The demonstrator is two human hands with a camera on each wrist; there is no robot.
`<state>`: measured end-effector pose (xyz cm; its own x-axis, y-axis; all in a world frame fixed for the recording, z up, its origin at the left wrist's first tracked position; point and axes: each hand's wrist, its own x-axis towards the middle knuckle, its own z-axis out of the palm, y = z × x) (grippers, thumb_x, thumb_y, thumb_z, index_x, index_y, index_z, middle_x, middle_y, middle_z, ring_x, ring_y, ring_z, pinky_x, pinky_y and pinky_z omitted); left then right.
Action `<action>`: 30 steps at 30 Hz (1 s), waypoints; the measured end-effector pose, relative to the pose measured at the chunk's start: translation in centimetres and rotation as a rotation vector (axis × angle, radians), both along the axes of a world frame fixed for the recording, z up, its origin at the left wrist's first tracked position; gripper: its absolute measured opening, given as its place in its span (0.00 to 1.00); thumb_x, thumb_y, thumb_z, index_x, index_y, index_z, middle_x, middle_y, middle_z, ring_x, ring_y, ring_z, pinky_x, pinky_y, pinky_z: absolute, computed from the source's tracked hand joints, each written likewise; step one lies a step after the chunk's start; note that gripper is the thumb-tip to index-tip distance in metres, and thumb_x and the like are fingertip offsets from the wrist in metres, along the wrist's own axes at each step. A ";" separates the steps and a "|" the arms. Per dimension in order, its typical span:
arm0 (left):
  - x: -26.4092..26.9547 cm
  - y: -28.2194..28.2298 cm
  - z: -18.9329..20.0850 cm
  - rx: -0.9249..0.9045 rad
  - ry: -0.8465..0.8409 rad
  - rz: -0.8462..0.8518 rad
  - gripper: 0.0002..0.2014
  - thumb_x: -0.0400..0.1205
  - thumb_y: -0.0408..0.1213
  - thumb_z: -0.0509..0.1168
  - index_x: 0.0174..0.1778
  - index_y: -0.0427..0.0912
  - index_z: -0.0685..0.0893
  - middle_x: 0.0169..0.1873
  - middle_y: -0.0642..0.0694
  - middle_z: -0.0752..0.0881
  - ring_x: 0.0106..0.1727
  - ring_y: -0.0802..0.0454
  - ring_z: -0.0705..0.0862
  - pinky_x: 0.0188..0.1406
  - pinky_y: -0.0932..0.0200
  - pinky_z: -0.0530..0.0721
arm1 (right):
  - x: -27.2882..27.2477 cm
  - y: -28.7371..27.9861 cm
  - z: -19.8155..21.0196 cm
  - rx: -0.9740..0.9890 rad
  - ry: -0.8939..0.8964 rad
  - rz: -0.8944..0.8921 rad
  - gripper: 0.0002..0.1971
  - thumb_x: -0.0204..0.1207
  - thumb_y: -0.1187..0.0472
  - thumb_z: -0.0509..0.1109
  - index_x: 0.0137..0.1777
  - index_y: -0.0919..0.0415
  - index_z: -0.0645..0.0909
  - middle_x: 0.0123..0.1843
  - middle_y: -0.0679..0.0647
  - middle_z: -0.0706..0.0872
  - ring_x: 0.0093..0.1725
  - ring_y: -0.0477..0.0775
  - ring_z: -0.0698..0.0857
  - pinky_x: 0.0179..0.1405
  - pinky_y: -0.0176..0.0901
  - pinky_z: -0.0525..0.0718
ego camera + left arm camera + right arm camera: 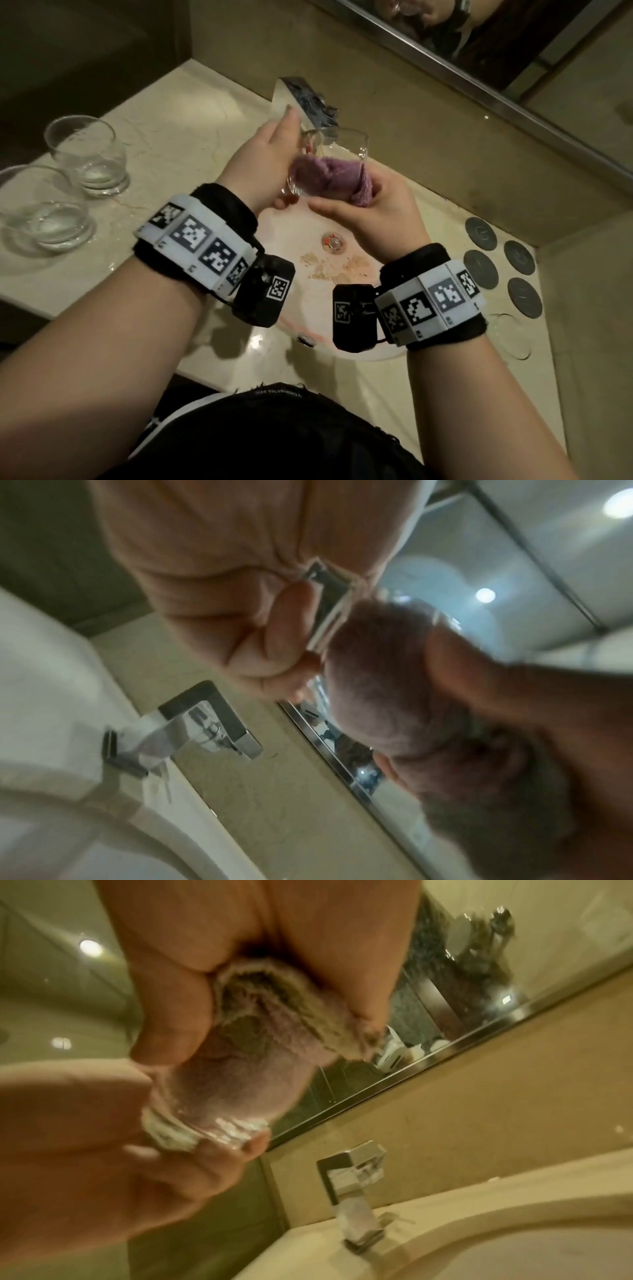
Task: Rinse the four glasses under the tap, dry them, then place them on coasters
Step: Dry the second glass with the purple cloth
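The left hand (270, 161) is gripping the tilted glass (329, 161) over the sink (301, 308); the right hand (373, 202) is pinching a purple cloth (329, 174) stuffed inside it.

Clear smooth glass tumbler (329, 161) with a thick base, stuffed with a fuzzy purple terry cloth (329, 174); two more clear glass tumblers (87, 154) stand wet and shiny on the polished beige marble bench (178, 113). Square chrome tap (308, 99) mirror-glossy, white basin (308, 308) smooth glazed ceramic with brownish stains, brushed metal strip (479, 82) framing the mirror. Four round dark grey coasters (481, 233) look matt, and the wrist bands (442, 305) are black fleecy fabric carrying matt white plastic blocks.
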<state>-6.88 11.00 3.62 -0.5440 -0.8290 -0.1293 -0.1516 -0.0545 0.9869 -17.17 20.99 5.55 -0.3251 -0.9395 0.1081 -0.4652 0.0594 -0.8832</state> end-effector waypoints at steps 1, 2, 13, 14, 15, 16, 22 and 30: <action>-0.1 0.2 -0.2 -0.146 0.011 0.033 0.22 0.87 0.54 0.46 0.65 0.44 0.74 0.46 0.53 0.82 0.39 0.60 0.80 0.27 0.66 0.76 | -0.1 0.0 0.2 -0.006 -0.217 -0.005 0.18 0.67 0.61 0.78 0.58 0.50 0.84 0.44 0.47 0.91 0.48 0.47 0.89 0.58 0.50 0.84; -0.2 0.3 -0.2 -0.296 0.038 0.040 0.18 0.87 0.50 0.47 0.65 0.43 0.72 0.45 0.57 0.79 0.42 0.63 0.78 0.32 0.69 0.77 | -0.1 0.1 0.5 -0.011 -0.419 -0.013 0.16 0.70 0.68 0.75 0.58 0.61 0.82 0.39 0.49 0.90 0.40 0.45 0.90 0.44 0.37 0.87; 0.6 -0.8 0.0 0.249 -0.017 -0.173 0.40 0.76 0.73 0.38 0.70 0.48 0.75 0.65 0.39 0.81 0.48 0.48 0.87 0.27 0.58 0.85 | 0.3 0.4 0.2 0.029 -0.346 -0.069 0.17 0.67 0.77 0.74 0.52 0.60 0.83 0.41 0.47 0.90 0.42 0.42 0.89 0.44 0.32 0.85; 0.6 -0.8 -0.1 0.269 -0.051 -0.196 0.43 0.74 0.75 0.39 0.70 0.47 0.76 0.65 0.36 0.81 0.38 0.51 0.86 0.21 0.62 0.80 | 0.7 0.5 0.4 0.027 -0.334 -0.053 0.16 0.67 0.78 0.74 0.51 0.60 0.83 0.39 0.47 0.90 0.42 0.42 0.89 0.42 0.31 0.85; 0.5 -0.8 -0.3 0.275 -0.065 -0.198 0.44 0.74 0.76 0.41 0.70 0.46 0.76 0.67 0.33 0.78 0.29 0.54 0.83 0.16 0.64 0.74 | 0.8 0.5 0.3 0.024 -0.335 -0.047 0.16 0.67 0.79 0.73 0.50 0.59 0.83 0.37 0.46 0.90 0.41 0.41 0.89 0.41 0.29 0.84; 0.4 -0.8 -0.5 0.284 -0.059 -0.187 0.44 0.74 0.76 0.43 0.70 0.44 0.76 0.69 0.32 0.76 0.23 0.55 0.79 0.14 0.66 0.69 | 0.9 0.5 0.5 0.028 -0.353 -0.042 0.16 0.68 0.79 0.73 0.50 0.59 0.82 0.35 0.45 0.90 0.38 0.39 0.89 0.38 0.27 0.83; 0.3 -1.4 -0.5 0.393 0.011 -0.169 0.36 0.80 0.68 0.49 0.63 0.37 0.78 0.35 0.40 0.79 0.13 0.55 0.69 0.12 0.71 0.62 | 1.4 1.3 2.6 0.155 -0.383 0.150 0.14 0.76 0.76 0.65 0.57 0.60 0.77 0.25 0.38 0.85 0.21 0.32 0.80 0.22 0.19 0.73; 0.8 -0.9 -0.2 0.444 0.060 -0.184 0.29 0.82 0.63 0.49 0.49 0.39 0.79 0.18 0.46 0.76 0.12 0.57 0.66 0.11 0.73 0.60 | 0.9 0.0 3.1 0.419 0.622 0.183 0.15 0.77 0.40 0.63 0.61 0.41 0.78 0.45 0.37 0.80 0.70 0.46 0.74 0.79 0.59 0.32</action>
